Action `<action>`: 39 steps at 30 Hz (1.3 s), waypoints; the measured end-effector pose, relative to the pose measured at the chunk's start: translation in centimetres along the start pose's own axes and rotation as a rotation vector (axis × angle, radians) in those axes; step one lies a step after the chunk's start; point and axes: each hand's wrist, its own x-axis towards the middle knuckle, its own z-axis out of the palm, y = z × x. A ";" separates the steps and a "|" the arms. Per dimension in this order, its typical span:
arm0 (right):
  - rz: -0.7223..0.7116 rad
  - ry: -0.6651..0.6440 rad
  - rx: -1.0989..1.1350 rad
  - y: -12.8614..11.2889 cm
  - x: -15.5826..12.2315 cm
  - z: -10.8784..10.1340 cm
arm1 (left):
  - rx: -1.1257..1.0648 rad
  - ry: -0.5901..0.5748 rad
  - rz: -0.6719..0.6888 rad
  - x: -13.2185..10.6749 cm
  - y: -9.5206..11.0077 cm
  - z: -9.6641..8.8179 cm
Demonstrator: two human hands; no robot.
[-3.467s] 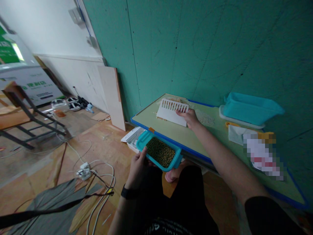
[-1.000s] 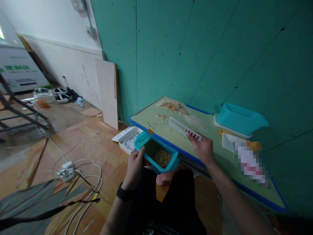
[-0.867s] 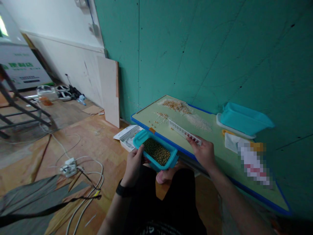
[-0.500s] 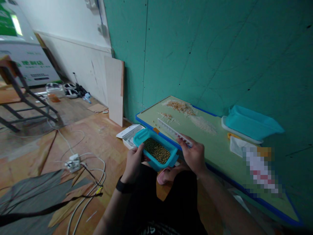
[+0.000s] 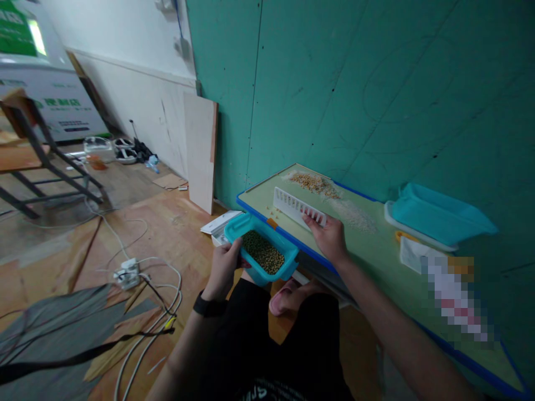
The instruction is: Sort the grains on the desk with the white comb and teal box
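My left hand [image 5: 225, 264] grips the left side of a blue plastic container [image 5: 288, 273], its thumb over the rim. Green beans [image 5: 256, 243] and yellowish beans [image 5: 273, 260] lie inside it. In my right hand [image 5: 330, 236] is a white slotted plastic strip [image 5: 288, 201], held by its right end and stood on its long edge over the board [image 5: 368, 267]. Behind the strip lie a pile of yellow beans [image 5: 313, 182] and a patch of white grains [image 5: 355, 216]. A few loose beans [image 5: 272, 211] sit by the strip's left end.
A second blue container [image 5: 443, 214] stands on a white tray at the board's back right, near a white cloth-like item [image 5: 412, 253]. A white box [image 5: 219, 225] is on the floor beyond the left container. Cables and a power strip [image 5: 127, 273] lie at left.
My right hand has turned the white strip from nearly flat to upright on edge and moved it slightly away from me. The blue container has shifted slightly left and stays in my left hand.
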 end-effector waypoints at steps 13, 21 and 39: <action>0.015 -0.022 0.052 -0.8 -1.0 0.1 | -0.011 -0.002 0.003 0.2 0.1 0.3; 0.002 -0.062 0.114 -1.7 -2.9 0.6 | -0.025 0.001 0.000 0.0 0.2 0.4; -0.014 -0.124 0.142 -1.1 -1.0 0.3 | -0.005 0.008 0.005 0.6 0.8 0.2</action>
